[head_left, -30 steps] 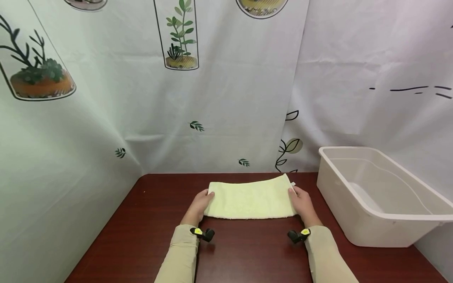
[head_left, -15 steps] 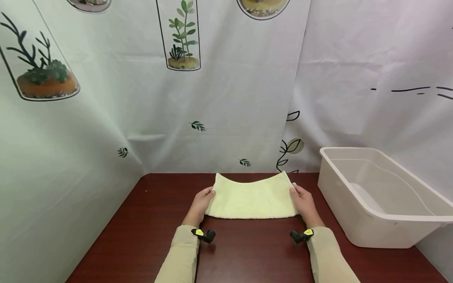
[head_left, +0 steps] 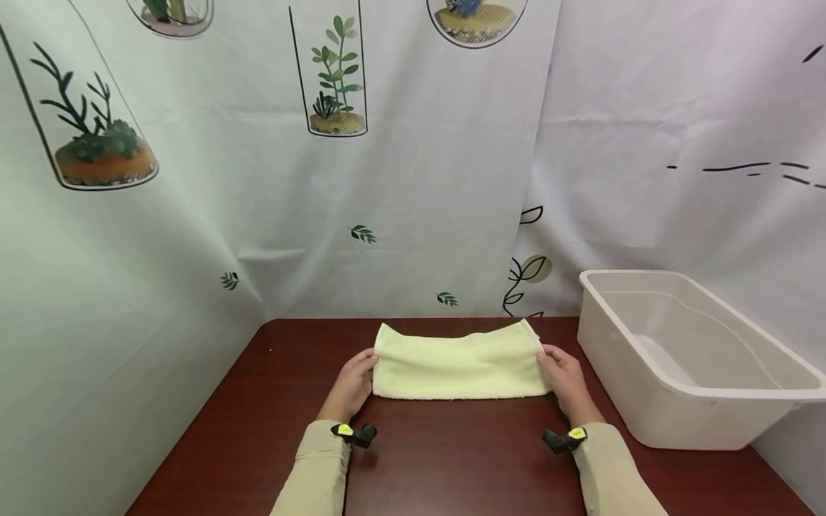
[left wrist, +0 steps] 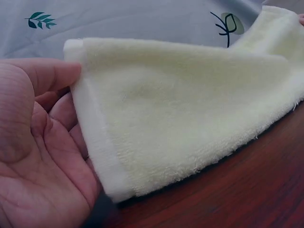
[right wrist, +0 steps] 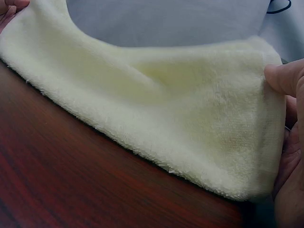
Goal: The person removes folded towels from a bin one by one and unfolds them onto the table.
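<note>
A pale yellow towel (head_left: 458,369) stretches between my two hands, its lower edge close over the dark red table. My left hand (head_left: 351,383) pinches the towel's left end between thumb and fingers. In the left wrist view the thumb lies on the front of the towel's hemmed edge (left wrist: 97,128), with the other fingers curled behind it. At the other end, my right hand (head_left: 568,380) pinches the towel, its thumb (right wrist: 282,78) on the near face. The towel's top edge sags in the middle, and both upper corners stick up.
A large off-white plastic bin (head_left: 632,358) stands at the right of the table (head_left: 458,466). Behind the table hangs a white curtain (head_left: 419,179) printed with plants, and it also runs along the left side. Each wrist carries a small black camera (head_left: 365,435).
Both hands have moved apart, the left one leftward and the right one rightward, so the towel is spread wider. Its upper left corner rose, then dropped somewhat. The head view tilted slightly upward.
</note>
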A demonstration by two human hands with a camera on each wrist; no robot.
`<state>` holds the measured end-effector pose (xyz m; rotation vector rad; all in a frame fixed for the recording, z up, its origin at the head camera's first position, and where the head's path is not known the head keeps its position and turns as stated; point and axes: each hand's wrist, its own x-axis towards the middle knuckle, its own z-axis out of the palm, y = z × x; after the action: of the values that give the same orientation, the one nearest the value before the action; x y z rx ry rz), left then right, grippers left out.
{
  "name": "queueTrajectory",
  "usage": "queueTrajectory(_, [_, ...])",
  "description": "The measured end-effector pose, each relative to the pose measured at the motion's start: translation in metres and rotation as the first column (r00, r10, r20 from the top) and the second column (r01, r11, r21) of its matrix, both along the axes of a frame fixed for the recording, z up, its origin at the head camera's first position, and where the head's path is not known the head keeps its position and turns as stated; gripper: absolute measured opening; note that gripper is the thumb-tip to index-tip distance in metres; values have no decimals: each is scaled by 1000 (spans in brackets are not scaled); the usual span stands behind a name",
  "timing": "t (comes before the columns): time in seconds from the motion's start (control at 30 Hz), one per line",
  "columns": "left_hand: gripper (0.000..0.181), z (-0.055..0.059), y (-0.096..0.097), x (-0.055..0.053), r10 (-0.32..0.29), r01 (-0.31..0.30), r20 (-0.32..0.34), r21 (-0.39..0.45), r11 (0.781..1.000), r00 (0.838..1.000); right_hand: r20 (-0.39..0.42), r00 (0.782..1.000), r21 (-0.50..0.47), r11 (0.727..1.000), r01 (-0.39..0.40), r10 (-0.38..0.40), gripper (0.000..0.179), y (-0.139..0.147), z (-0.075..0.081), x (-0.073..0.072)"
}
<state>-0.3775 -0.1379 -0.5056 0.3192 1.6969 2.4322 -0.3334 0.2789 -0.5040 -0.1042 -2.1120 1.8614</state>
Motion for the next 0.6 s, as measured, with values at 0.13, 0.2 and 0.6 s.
queueTrajectory(0.13, [28, -3, -6, 3, -116, 116, -31, -8, 993, 993, -130, 986, -138, 983, -123, 105, 19, 5, -5, 9])
queueTrajectory(0.2, [34, -5, -8, 4, -186, 184, -71, -37, 982, 980, -191, 969, -182, 964, -192, 157, 17, 9, -7, 13])
queueTrajectory(0.6, [53, -11, -21, 19, -369, 352, -184, -116, 929, 911, -214, 886, -73, 897, -435, 412, 39, 27, -17, 39])
